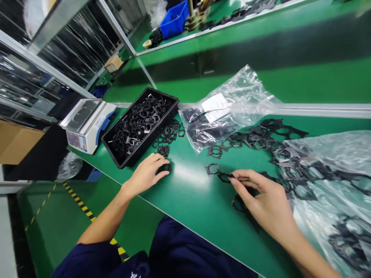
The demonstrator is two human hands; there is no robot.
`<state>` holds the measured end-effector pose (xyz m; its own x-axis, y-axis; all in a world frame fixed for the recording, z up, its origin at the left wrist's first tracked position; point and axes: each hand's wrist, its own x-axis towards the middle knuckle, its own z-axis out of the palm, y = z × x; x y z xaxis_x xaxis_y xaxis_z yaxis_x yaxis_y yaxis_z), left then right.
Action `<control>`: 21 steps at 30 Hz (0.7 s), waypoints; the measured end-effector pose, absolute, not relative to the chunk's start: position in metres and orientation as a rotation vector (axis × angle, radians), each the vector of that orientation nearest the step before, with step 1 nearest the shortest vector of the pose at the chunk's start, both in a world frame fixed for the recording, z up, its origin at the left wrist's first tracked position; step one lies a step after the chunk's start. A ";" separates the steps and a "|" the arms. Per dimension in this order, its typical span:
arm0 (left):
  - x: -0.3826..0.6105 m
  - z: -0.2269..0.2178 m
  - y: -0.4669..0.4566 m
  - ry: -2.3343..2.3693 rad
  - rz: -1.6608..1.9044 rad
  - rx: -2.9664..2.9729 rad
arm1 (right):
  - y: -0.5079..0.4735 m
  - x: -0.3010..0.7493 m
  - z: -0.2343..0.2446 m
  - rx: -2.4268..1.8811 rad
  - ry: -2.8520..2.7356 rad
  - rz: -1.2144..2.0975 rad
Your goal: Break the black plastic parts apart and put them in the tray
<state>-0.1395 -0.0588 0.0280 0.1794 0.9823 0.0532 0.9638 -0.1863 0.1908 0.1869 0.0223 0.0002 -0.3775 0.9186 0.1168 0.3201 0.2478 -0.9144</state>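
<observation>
My right hand (262, 200) pinches a thin black gasket (223, 177) by its edge between thumb and fingertips, just above the green table. Another flat black gasket (213, 169) with a round hole lies beside it. Further left, my left hand (149, 173) rests low over the table. Its thumb and fingers curve round a black ring-shaped gasket (167, 167), partly hidden by the hand. Just beyond those fingers sits a small stack of gaskets (163, 150). Many loose gaskets (257, 137) spread in a heap beyond and under my right hand.
A black tray (142, 148) full of small black parts stands at the left, beside a white and blue scale (87, 125). A clear bag (240, 100) with a white label lies behind. Plastic sheeting (342, 154) covers the right side. A blue bin (174, 21) stands on the back shelf.
</observation>
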 end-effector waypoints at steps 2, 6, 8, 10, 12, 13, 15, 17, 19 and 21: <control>-0.143 0.023 -0.067 1.935 0.246 2.305 | 0.023 0.186 -0.001 -1.104 -1.780 1.176; -0.129 0.019 -0.066 1.972 0.381 2.353 | 0.024 0.185 0.001 -1.096 -1.718 1.193; -0.115 0.022 -0.058 1.899 0.518 2.389 | 0.023 0.185 0.003 -1.129 -1.672 1.202; -0.098 0.026 -0.046 1.767 0.675 2.414 | 0.022 0.185 0.005 -1.170 -1.592 1.257; -0.082 0.029 -0.031 1.676 0.728 2.458 | 0.022 0.186 0.007 -1.195 -1.515 1.335; -0.077 0.030 -0.024 1.675 0.683 2.494 | 0.022 0.186 0.008 -1.202 -1.482 1.370; -0.072 0.027 -0.010 1.758 0.487 2.569 | 0.024 0.187 0.009 -1.204 -1.418 1.423; -0.074 0.022 -0.002 1.889 0.333 2.606 | 0.025 0.189 0.009 -1.208 -1.364 1.449; -0.078 0.019 -0.001 1.972 0.412 2.607 | 0.025 0.190 0.009 -1.214 -1.326 1.467; -0.075 0.021 -0.004 1.906 0.686 2.571 | 0.025 0.190 0.009 -1.210 -1.284 1.493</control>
